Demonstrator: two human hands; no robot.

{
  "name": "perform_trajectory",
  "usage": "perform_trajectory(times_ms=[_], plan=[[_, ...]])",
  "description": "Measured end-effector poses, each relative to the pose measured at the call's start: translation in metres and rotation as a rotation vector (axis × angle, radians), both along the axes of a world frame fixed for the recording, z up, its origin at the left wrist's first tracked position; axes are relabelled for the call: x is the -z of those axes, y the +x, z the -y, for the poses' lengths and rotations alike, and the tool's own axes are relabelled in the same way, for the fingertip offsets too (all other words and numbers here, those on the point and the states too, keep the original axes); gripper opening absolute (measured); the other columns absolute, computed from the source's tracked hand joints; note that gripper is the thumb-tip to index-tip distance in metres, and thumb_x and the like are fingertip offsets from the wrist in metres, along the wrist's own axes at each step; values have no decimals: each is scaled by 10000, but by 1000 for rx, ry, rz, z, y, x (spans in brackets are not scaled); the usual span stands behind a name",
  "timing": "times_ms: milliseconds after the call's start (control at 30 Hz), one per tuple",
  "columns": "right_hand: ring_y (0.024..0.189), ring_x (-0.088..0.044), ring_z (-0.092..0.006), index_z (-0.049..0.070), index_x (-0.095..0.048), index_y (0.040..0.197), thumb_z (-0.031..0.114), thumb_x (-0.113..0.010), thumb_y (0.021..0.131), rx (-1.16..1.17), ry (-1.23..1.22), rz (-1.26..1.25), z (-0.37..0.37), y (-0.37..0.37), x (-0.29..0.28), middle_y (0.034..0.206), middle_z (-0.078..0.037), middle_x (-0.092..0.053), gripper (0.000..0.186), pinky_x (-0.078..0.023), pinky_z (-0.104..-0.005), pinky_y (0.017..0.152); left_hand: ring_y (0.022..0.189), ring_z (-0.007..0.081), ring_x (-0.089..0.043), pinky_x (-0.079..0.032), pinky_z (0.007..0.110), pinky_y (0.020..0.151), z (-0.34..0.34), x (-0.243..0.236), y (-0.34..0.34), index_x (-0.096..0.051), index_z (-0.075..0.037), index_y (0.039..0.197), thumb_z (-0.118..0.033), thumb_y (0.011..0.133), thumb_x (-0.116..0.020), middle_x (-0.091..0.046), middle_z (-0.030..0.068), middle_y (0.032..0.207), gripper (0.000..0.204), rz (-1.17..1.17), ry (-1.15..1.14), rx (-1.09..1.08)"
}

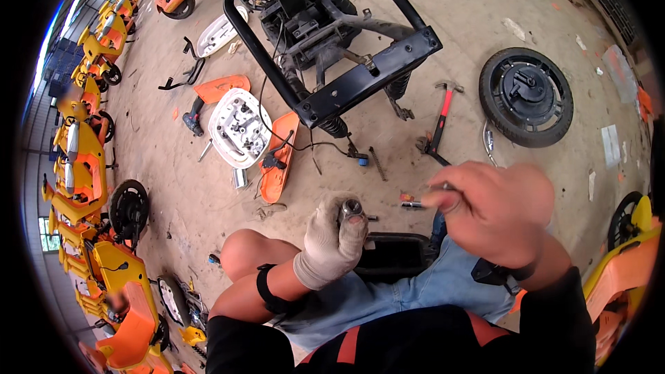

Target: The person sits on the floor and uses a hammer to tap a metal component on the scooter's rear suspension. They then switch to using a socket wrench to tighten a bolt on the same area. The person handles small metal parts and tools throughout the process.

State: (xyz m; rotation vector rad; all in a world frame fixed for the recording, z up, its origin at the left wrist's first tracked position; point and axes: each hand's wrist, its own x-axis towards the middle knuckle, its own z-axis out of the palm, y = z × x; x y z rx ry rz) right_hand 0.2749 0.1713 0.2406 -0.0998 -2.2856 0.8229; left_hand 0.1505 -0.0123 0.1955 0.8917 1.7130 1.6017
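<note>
My left hand [327, 241], in a pale work glove, is closed around a shiny round metal piece that looks like a socket [351, 206]; its hollow end faces up. My bare right hand [495, 208] is raised to the right of it, smeared by motion. Thumb and forefinger are pinched together over a small dark bit that I cannot make out. The hands are apart. Between my knees sits a black open bin [393, 257]. Ahead stands a scooter frame with a black rear rack [370, 79], its rear wheel off.
A wheel with a hub motor [526, 97] lies to the right, near a red-handled hammer [442, 118]. Left of the frame are a white cover [240, 128], orange panels [280, 159] and a cordless drill [194, 118]. Yellow scooters [90, 159] line the far left.
</note>
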Motion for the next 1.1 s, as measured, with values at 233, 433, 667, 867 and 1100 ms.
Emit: perform_trajectory(times_ms=[233, 433, 667, 867, 1100], plan=[[608, -591, -307, 48, -653, 900, 84, -745, 761, -14, -234, 118, 0, -10, 9, 712, -97, -582, 171, -470, -382, 536, 669, 157, -571, -492, 296, 645, -8, 9, -6, -494, -18, 1090, -242, 928, -652, -588, 93, 860, 319, -107, 40, 193], [731, -654, -285, 62, -637, 1098, 33, -684, 832, -123, -283, 200, 1, -7, -2, 842, -122, -649, 272, -507, -359, 591, 775, 216, -638, -515, 336, 701, -23, -7, -31, -505, -21, 1139, -182, 903, -686, -605, 112, 886, 338, -324, 54, 263], [697, -668, -296, 62, -609, 1034, 61, -702, 821, -75, -397, 161, 7, -10, -2, 832, -119, -670, 232, -509, -356, 560, 796, 289, -664, -527, 360, 692, -25, -11, -32, -534, -40, 1139, -142, 856, -715, -612, 144, 940, 351, -512, -121, 160], [655, -652, -306, 58, -608, 972, 105, -705, 839, -158, -239, 177, 4, -14, 3, 755, -112, -652, 171, -496, -375, 532, 783, 345, -665, -544, 394, 651, -32, -21, -36, -541, -46, 1125, -99, 803, -733, -607, 155, 975, 379, -644, -89, 270], [607, -599, -352, 54, -598, 867, 211, -698, 861, -99, -182, 363, 4, -14, 9, 696, -143, -614, 186, -462, -405, 517, 729, 351, -640, -526, 403, 614, -32, -27, -38, -560, -40, 1084, -157, 757, -769, -606, 148, 945, 405, -778, -228, 383]])
